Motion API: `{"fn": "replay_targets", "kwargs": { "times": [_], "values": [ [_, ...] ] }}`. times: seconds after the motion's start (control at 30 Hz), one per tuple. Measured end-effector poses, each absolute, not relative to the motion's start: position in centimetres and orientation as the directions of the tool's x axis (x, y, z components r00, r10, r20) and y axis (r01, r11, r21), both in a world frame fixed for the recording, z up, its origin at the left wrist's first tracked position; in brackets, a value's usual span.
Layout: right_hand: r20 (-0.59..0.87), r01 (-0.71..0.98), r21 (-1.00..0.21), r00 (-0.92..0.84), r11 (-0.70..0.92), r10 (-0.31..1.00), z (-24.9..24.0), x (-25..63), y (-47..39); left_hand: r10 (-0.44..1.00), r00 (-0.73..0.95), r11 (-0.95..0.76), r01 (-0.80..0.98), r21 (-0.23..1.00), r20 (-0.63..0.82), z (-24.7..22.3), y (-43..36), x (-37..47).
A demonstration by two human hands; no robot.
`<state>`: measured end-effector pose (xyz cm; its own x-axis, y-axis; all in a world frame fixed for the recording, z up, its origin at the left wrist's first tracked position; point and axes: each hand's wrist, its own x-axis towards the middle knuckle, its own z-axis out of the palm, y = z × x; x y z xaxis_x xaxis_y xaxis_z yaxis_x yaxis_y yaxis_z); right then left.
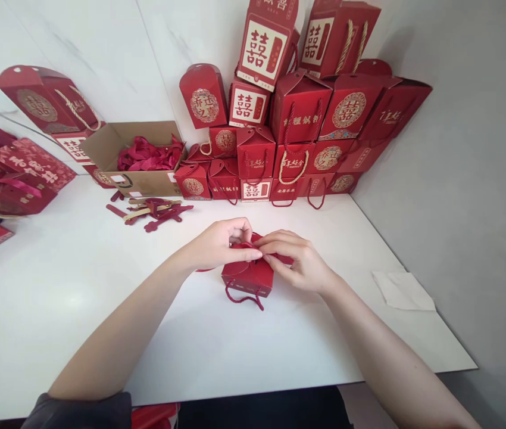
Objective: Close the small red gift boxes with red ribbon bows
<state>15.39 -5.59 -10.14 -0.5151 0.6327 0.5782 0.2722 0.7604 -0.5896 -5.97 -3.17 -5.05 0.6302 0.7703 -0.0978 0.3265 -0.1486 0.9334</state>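
Left hand (224, 241) and right hand (301, 260) close together, fingertips of both pinched on a thin red ribbon (285, 260) (partly hidden by them) atop a small dark-red cardboard box (249, 277), mid-way across the smooth white tabletop (181, 333), with an open brown cardboard carton (152, 183) and stacked red gift boxes (300, 98) beyond.

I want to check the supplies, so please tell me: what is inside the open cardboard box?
Dark pinkish-red ribbons lie in a loose heap inside the cardboard box. The heap and front wall hide the bottom, so anything underneath cannot be seen.
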Motion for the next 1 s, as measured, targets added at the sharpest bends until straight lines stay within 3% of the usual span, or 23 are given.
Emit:
{"fn": "replay_targets", "kwargs": {
  "times": [0.17, 0.3, 0.53, 0.73, 0.9, 1.0],
  "values": [
    [0.571, 0.232, -0.675, -0.437, 0.7, 0.695, -10.6, 15.1, -5.6, 0.796, 0.603, -0.278, 0.424, 0.862, -0.04, -4.6, -3.8, -5.7],
    [0.565, 0.183, -0.738, -0.359, 0.65, 0.743, -10.9, 14.8, -5.4, 0.833, 0.55, -0.409, 0.546, 0.731, 0.055, -4.6, -4.7, -5.3],
    [0.566, 0.19, -0.74, -0.344, 0.645, 0.75, -11.0, 14.6, -5.4, 0.856, 0.417, -0.516, 0.634, 0.576, 0.306, -6.3, -5.9, -4.6],
    [0.554, 0.2, -0.733, -0.378, 0.65, 0.742, -10.7, 14.5, -5.6, 0.797, 0.417, -0.597, 0.656, 0.461, 0.437, -7.3, -5.7, -4.2],
    [0.394, 0.216, -0.875, -0.2, 0.433, 0.897, -11.1, 13.8, -5.7, 0.785, 0.451, -0.617, 0.625, 0.478, 0.425, -7.1, -5.6, -4.6],
    [0.25, 0.119, -0.949, -0.27, 0.29, 0.93, -11.4, 13.4, -5.4, 0.772, 0.474, -0.635, 0.607, 0.478, 0.423, -7.0, -5.5, -4.7]
  ]
}}
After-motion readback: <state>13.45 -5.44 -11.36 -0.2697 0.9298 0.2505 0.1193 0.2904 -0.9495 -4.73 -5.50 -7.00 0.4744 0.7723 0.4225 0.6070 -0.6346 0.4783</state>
